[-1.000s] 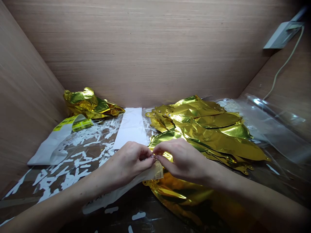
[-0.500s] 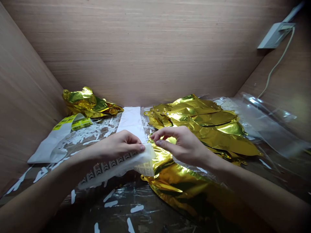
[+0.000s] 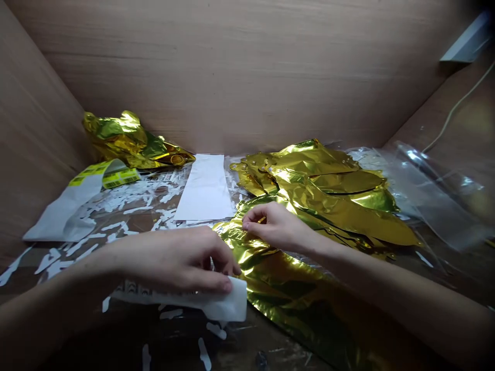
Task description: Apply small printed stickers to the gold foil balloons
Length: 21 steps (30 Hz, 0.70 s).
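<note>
Left of frame: label strip (image 3: 58, 214), before a foil bundle (image 3: 127, 141). Mid-frame: paper sheet (image 3: 204, 190), between bundle and foil pile (image 3: 344, 206). Far right: plastic sheeting (image 3: 444, 211), below a cable (image 3: 462, 100). Lower center: sticker strip (image 3: 230, 304) at left hand (image 3: 197, 257), beside foil sheet (image 3: 305, 288), under right hand (image 3: 268, 226).

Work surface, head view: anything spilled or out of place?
Yes: small white strips lie scattered at odd angles across the left and front, like loose litter. The back-left gold foil heap looks crumpled, unlike the flatter foil pile at right.
</note>
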{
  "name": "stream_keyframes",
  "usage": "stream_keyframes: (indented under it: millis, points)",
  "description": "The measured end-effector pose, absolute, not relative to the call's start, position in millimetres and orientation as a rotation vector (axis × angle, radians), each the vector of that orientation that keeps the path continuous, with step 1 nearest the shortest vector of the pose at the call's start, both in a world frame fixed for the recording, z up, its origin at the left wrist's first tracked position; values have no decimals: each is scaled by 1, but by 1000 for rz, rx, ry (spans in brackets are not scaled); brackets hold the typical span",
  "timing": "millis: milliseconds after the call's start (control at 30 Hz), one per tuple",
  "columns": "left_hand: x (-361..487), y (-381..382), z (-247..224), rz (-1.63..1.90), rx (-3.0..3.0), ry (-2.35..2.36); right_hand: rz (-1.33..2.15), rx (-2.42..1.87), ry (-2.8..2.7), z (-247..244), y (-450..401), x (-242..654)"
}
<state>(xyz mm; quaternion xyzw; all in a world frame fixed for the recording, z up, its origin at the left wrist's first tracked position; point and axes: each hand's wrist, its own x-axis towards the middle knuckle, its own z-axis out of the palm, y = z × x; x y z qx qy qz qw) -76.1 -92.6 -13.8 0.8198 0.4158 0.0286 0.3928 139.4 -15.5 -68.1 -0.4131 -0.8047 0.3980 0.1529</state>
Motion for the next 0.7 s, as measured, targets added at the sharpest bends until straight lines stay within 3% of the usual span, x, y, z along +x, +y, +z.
stream_keyframes:
  millis: [200,700]
  points:
    - [-56,-115,-20,-61,2128,1190,1107,-1132,-2297,-97,-11,121]
    - [-60,-126,-52,-65,2189,1231,1009,-1158,-2297,-102,-12,117]
